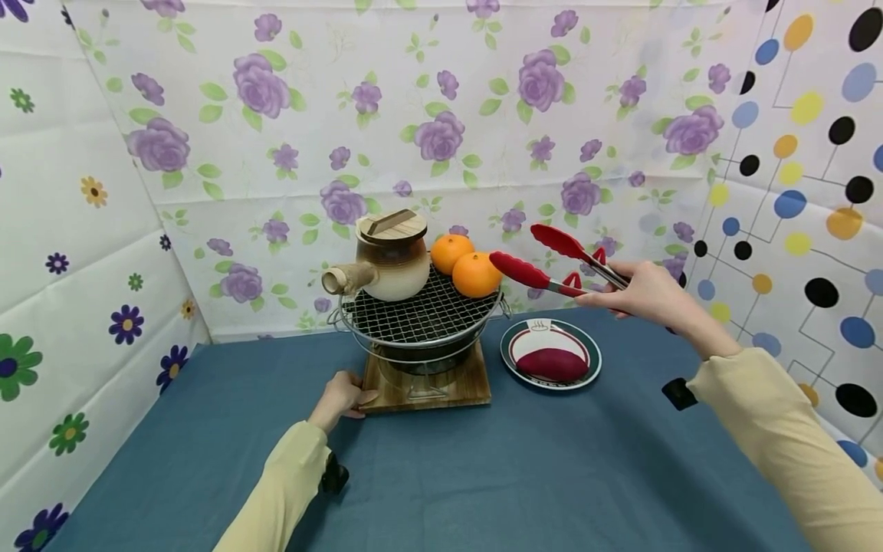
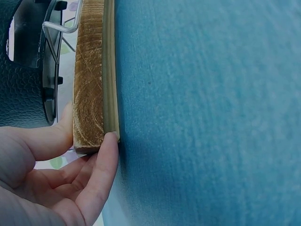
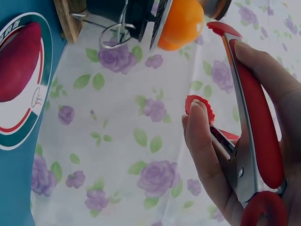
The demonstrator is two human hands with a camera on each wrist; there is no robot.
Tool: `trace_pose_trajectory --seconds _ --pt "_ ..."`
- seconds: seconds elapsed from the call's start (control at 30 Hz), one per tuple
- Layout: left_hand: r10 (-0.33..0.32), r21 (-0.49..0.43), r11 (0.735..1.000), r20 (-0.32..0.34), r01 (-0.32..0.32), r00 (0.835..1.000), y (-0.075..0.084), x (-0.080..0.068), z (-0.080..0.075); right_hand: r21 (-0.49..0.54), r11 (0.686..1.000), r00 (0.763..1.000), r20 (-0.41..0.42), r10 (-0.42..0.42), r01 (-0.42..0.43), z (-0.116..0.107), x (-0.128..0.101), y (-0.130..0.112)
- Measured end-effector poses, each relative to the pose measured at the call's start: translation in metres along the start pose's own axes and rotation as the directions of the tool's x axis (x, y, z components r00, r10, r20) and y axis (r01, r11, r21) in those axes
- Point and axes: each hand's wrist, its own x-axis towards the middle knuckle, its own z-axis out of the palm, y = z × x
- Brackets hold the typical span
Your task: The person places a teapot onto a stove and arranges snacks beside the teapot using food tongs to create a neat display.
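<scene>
My right hand (image 1: 638, 293) grips red tongs (image 1: 552, 262) by the handles (image 3: 254, 136); their tips stand apart, just right of the nearer orange (image 1: 476, 274) on the wire grill (image 1: 421, 314). A second orange (image 1: 451, 251) sits behind it, and a clay pot with a wooden lid (image 1: 386, 257) stands on the grill's left. The grill rests on a small stove over a wooden base (image 1: 428, 387). My left hand (image 1: 341, 396) holds the base's front left corner (image 2: 94, 127), thumb and fingers pinching the board. A purple sweet potato (image 1: 552, 363) lies on a plate (image 1: 513, 337) to the right.
A blue cloth (image 1: 483, 475) covers the table. Flowered sheets close off the back and left, a dotted sheet (image 1: 800, 192) the right. The plate stands close to the stove's right side.
</scene>
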Motion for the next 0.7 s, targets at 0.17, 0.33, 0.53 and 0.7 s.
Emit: trace_pose_trajectory --seconds 0.17,0.33,0.53,0.7 --pt "-0.001 -0.001 1.0 -0.001 0.001 1.0 0.0 0.001 0.0 -0.021 1.0 1.0 -0.014 0.017 -0.017 -0.004 -0.004 0.009" --pt "0.011 0.0 1.0 0.001 -0.011 1.0 0.0 0.001 0.0 -0.043 0.999 0.999 -0.016 0.028 -0.029 -0.008 -0.008 0.016" --pt "0.014 -0.016 1.0 -0.002 -0.014 1.0 0.0 0.0 0.001 -0.051 0.998 0.999 -0.008 0.042 -0.042 -0.011 -0.01 0.025" --pt "0.019 -0.014 1.0 -0.013 -0.019 1.0 0.0 -0.001 0.001 -0.07 0.996 0.998 -0.004 0.059 -0.059 -0.012 -0.011 0.03"
